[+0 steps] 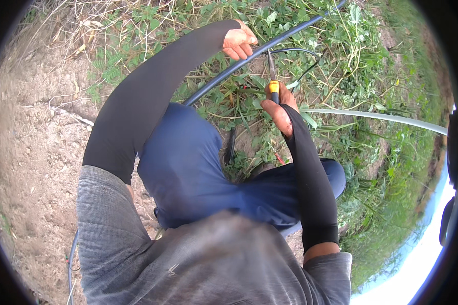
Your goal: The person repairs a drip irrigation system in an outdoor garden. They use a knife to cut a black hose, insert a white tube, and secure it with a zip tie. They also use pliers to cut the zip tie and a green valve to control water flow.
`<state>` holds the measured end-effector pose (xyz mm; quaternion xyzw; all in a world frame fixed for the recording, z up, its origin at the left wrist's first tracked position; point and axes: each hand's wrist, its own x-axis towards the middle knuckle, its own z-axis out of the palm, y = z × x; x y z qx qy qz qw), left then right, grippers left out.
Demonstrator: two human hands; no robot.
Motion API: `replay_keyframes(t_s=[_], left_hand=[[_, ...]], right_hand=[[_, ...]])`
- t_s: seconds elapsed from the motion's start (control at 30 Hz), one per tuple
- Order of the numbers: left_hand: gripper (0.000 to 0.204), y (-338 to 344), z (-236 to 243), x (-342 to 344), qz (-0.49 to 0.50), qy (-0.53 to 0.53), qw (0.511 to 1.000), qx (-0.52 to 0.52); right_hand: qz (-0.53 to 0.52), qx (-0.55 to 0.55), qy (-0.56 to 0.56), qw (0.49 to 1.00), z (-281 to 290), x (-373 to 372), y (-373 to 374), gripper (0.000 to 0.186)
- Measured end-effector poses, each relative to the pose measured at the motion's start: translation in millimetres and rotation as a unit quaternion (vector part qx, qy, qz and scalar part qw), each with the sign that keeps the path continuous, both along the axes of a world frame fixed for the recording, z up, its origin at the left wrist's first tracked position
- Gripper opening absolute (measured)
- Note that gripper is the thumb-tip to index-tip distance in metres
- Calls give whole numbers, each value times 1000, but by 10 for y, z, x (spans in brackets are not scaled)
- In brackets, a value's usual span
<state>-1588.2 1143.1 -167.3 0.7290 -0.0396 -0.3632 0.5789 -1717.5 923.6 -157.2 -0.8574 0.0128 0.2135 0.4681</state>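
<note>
A long dark pipe [216, 81] runs diagonally over low weeds. My left hand [238, 41], at the end of a black sleeve, is just above it with loosely bent fingers, apparently empty. My right hand [281, 109] grips a hand tool [274, 87] with a yellow-and-black handle and a narrow metal end, its tip at or just below the pipe. A thin black tube [305, 71] loops from near that tip down behind the right hand. Small red-and-black bits [243, 87] lie in the weeds left of the tool.
A pale flat strip [374, 115] extends rightward through the weeds. My bent legs [183, 162] in blue trousers are below the pipe. Bare sandy soil [46, 168] with dry stems is on the left, where another thin hose [71, 259] lies. A dark object [450, 152] sits at the right rim.
</note>
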Motion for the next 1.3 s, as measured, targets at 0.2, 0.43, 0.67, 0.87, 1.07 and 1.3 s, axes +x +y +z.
replay_keyframes(t_s=[0.2, 0.43, 0.67, 0.87, 1.07, 1.3], left_hand=[[27, -34, -792, 113, -105, -70, 954, 274], [41, -357, -944, 170, -216, -144, 909, 327], [43, -258, -1676, 259, -68, -83, 982, 155], [37, -266, -1561, 48, 38, 92, 993, -57], [30, -256, -1640, 76, 38, 118, 982, -142], [25, -287, -1635, 81, 49, 118, 980, -152]], right_hand=[[-61, 299, 145, 941, -622, -43, 353, 29], [-77, -70, -9, 995, -998, 279, 336, 38], [-27, -288, 5, 957, -1027, 295, 375, 51], [-44, -281, 8, 959, -958, 347, 346, 52], [-5, -324, -8, 946, -916, 410, 308, 52], [32, -388, -56, 919, -822, 467, 296, 49]])
